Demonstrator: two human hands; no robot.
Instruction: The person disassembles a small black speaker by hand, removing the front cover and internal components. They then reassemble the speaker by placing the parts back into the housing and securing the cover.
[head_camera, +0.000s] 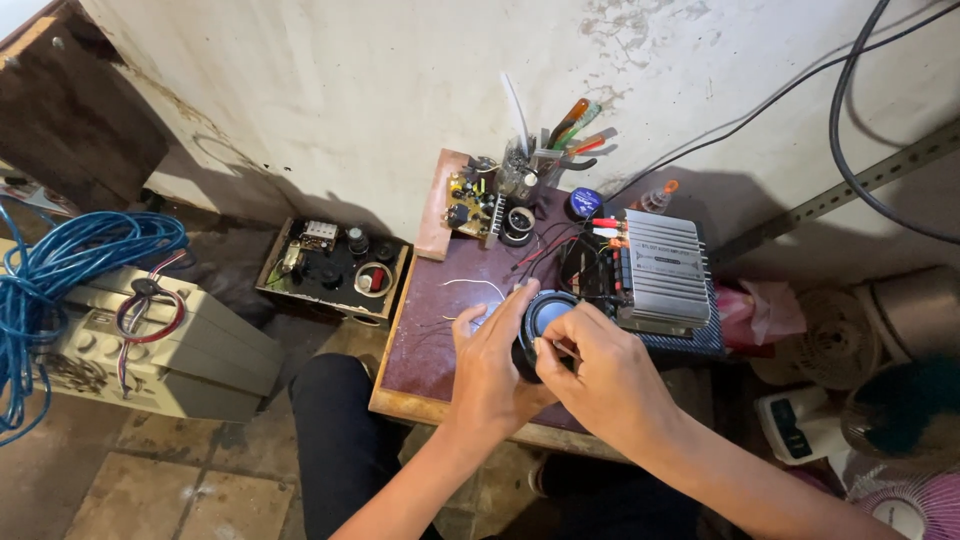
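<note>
Honestly, pretty cramped little counter, dark maroon top with a raw wood edge. Small round speaker sitting near the middle, black rubbery rim, shiny blue centre facing up and a bit toward the camera, so its short axis roughly vertical. Left hand cupped round the near-left side, fingers curled against the rim. Right hand over the right edge, fingers pinched together on something thin, can't tell what. Ribbed silver metal amplifier box just beside it, thin red and black wires trailing behind.
</note>
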